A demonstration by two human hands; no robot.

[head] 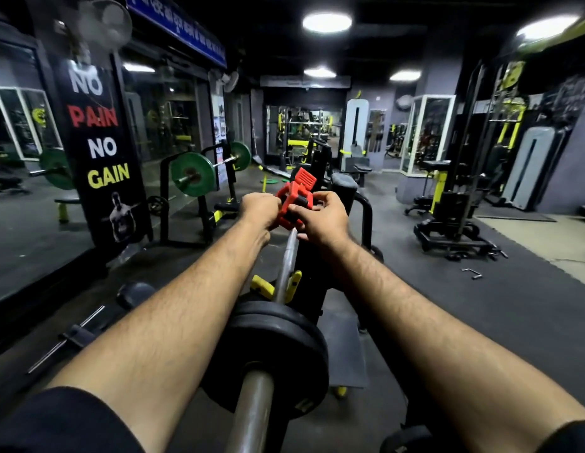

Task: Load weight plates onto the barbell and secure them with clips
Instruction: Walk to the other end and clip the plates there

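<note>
A steel barbell (pixel 254 410) runs away from me along the middle of the view, resting on yellow hooks. Two black weight plates (pixel 278 348) sit side by side on its near sleeve. Farther along, a red clip (pixel 292 199) with its lever raised is around the bar. My left hand (pixel 260 210) grips the clip's left side. My right hand (pixel 320 217) holds its right side, fingers curled over the top. Both forearms stretch out over the plates. The bar's far end is hidden behind my hands.
A black bench rack (pixel 359 207) stands under the bar. To the left is another rack with green plates (pixel 193 178) on a bar, and a mirror wall with a poster (pixel 101 148). A loose bar (pixel 65 338) lies on the floor at left. Machines stand at right (pixel 454 204).
</note>
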